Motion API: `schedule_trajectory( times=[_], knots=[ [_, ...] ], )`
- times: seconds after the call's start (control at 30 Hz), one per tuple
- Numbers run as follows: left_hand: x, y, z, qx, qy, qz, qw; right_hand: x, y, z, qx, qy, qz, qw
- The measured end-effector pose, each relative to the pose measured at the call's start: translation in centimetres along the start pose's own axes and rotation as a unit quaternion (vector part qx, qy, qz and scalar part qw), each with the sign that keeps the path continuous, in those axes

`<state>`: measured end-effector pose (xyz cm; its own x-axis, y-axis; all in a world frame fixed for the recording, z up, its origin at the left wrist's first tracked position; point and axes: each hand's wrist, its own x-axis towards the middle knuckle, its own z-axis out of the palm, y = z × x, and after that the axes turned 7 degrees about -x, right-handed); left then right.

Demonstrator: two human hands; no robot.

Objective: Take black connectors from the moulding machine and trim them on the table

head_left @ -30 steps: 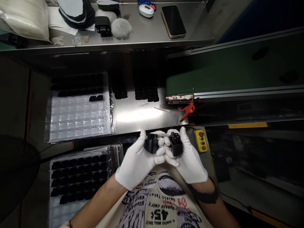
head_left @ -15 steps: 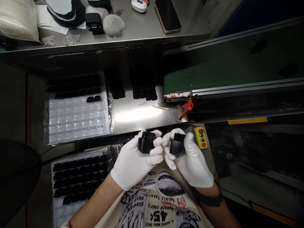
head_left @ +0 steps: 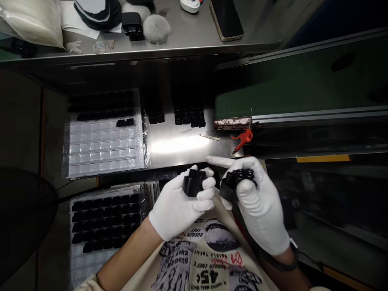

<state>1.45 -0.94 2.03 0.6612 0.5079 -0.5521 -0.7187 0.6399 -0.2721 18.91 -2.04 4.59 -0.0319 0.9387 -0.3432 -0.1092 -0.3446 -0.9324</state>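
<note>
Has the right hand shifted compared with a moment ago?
Yes. The right hand has turned over its black part and now hides the yellow button box beside the steel table.

I count two gloved hands, left hand (head_left: 177,206) and right hand (head_left: 260,202), each gripping one black plastic part (head_left: 194,182), so two parts held (head_left: 235,182); two blister trays (head_left: 104,139) at frame left (head_left: 100,220); one phone (head_left: 226,18) top centre; one red-handled tool (head_left: 241,139)

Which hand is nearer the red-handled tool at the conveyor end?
Right. The right hand sits just below the red-handled tool, its index finger extended toward the steel table beneath it. The left hand is further left, gripping a black part.
</note>
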Motion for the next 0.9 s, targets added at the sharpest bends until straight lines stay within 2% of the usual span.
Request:
schedule_trajectory(
  times=[0.17, 0.3, 0.4, 0.5, 0.6, 0.77, 0.9],
  knots=[
    [-0.3, 0.2, -0.1, -0.029, -0.009, -0.002, 1.000, 0.1, -0.2, 0.0, 0.020, -0.010, -0.006, 1.000],
    [-0.4, 0.3, 0.1, -0.024, -0.007, 0.004, 1.000, 0.6, 0.8, -0.3, 0.097, -0.015, 0.062, 0.993],
    [-0.4, 0.2, 0.2, 0.021, 0.016, 0.050, 0.998, 1.3, 2.0, -0.8, 0.189, -0.025, 0.135, 0.972],
    [-0.4, 0.2, 0.1, 0.081, 0.057, 0.111, 0.989, 1.7, 2.9, -1.1, 0.239, -0.027, 0.180, 0.954],
    [-0.5, 0.5, 0.0, 0.143, 0.067, 0.156, 0.975, 1.6, 3.4, -1.1, 0.254, -0.041, 0.207, 0.944],
    [-0.8, 0.5, -0.3, 0.179, 0.074, 0.173, 0.966, 1.5, 3.5, -1.1, 0.277, -0.089, 0.225, 0.930],
    [-1.1, 0.3, -0.7, 0.249, 0.095, 0.201, 0.943, 1.6, 3.1, -1.2, 0.309, -0.121, 0.239, 0.913]
  ],
)
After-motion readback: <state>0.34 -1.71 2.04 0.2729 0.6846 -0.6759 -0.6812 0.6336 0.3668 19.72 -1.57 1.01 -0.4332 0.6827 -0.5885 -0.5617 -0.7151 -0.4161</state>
